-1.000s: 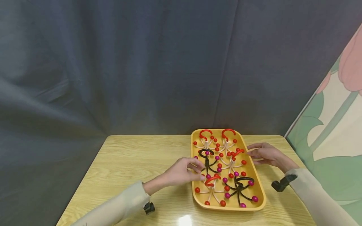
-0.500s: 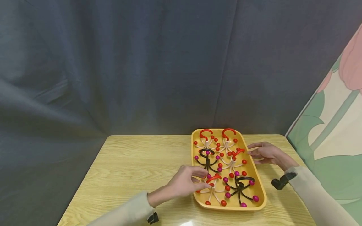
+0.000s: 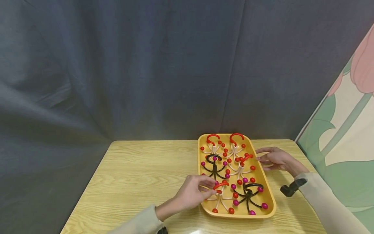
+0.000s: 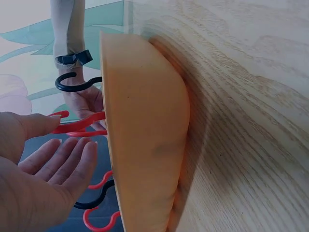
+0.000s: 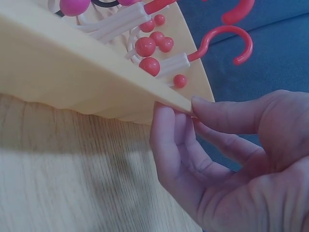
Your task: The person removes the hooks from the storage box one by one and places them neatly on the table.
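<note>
My left hand (image 3: 194, 191) is at a red-and-white hook (image 3: 221, 188) with red-ball arms, at the near left of the yellow tray (image 3: 271, 195). In the left wrist view, the thumb is at the red curve (image 4: 77, 124) and the loosely extended fingers (image 4: 72, 166) lie below it. My right hand (image 3: 276, 158) pinches the tray's right rim; in the right wrist view its thumb (image 5: 231, 116) is over the edge and fingertips lie under it. A black hook (image 3: 248, 193) with magenta balls lies at the near right, another black hook (image 3: 214, 167) in the middle row.
Several more red-and-white hooks fill the tray, among them one at the back left (image 3: 214, 149), one at the back right (image 3: 234, 150) and one mid right (image 3: 240, 169). The wooden table (image 3: 140, 175) ends at a dark curtain (image 3: 163, 81); a flower-patterned panel (image 3: 347, 130) stands on the right.
My left hand has come nearer along the tray's left side, from beside the middle black hook to the near red-and-white hook. My right hand stays on the rim.
</note>
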Demonstrator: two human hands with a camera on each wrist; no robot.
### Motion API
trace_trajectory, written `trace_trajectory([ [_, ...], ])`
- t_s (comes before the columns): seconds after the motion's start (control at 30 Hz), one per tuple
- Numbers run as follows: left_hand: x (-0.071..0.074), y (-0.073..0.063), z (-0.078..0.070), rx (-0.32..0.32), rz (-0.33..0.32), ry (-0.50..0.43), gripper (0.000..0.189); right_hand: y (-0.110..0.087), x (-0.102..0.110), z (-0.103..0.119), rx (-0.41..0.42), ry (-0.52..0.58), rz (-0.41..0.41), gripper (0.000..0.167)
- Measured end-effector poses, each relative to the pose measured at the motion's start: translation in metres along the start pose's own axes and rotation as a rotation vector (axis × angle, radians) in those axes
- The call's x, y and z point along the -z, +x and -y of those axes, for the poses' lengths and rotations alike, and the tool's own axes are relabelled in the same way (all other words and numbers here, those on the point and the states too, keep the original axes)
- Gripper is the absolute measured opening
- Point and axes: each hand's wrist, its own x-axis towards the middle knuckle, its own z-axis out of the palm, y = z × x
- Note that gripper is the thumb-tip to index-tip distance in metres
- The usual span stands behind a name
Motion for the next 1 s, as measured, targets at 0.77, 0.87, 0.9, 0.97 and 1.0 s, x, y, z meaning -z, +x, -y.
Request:
trace_trajectory([
  [0.77, -0.0055, -0.0010, -0.0004, 0.000, -0.027, -0.077, 0.020, -0.0008, -0.0024, 0.0015, 0.022, -0.020, -0.003, 0.072],
  [0.87, -0.0058, -0.0015, -0.0015, -0.001, -0.040, -0.077, 0.018, 0.0000, -0.0017, 0.0006, 0.020, -0.018, -0.002, 0.072],
  [0.9, -0.0058, -0.0015, -0.0014, -0.003, -0.043, -0.075, 0.018, 0.0003, -0.0015, 0.0004, 0.018, -0.016, -0.002, 0.072],
  [0.97, -0.0059, -0.0012, -0.0008, -0.002, -0.047, -0.077, 0.018, 0.0004, -0.0013, 0.0005, 0.016, -0.012, -0.001, 0.072],
  [1.0, -0.0060, -0.0011, -0.0003, -0.002, -0.049, -0.080, 0.017, 0.0002, -0.0013, 0.0009, 0.015, -0.011, 0.000, 0.072],
])
